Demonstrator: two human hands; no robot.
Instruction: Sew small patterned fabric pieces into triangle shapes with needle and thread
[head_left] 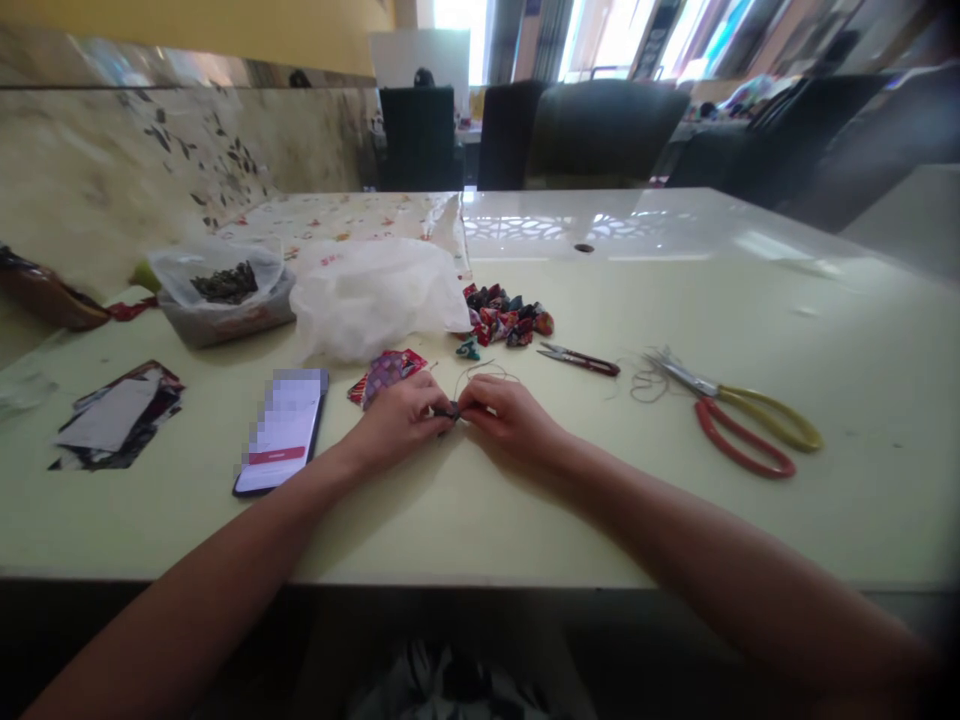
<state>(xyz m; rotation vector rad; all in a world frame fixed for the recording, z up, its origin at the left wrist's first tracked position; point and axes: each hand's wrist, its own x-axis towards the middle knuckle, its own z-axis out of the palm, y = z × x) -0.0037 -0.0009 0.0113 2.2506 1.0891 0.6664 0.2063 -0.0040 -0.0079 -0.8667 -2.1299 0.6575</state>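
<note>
Left hand (397, 415): down on the table (525, 520), fingertips pinched tight on a small dark piece (450, 410) from its left side.
Right hand (506, 412): mirrored opposite – fingertips nipping the same piece from the right, other fingers curled under.
Piece: at centre, near the front edge, caught between both hands; too small to tell its shape.
Thread (484, 371): thin loop curling up just behind the right hand, end hidden at the fingertips.
Wrapper (386, 372): red, patterned, flat just behind the left hand.
Phone (283, 430): screen up, just left of the left wrist.
Pile (506, 318): bright folded bits, heaped behind the hands, against the white bag (375, 295).
Snips (579, 359): lying right of the pile.
Scissors (742, 420): yellow and red handles, well to the right – loose tangle of thread at the blades.
Clear bag (225, 285): far left, dark bits inside.
Scraps (120, 415): cut paper, left edge of the table.
</note>
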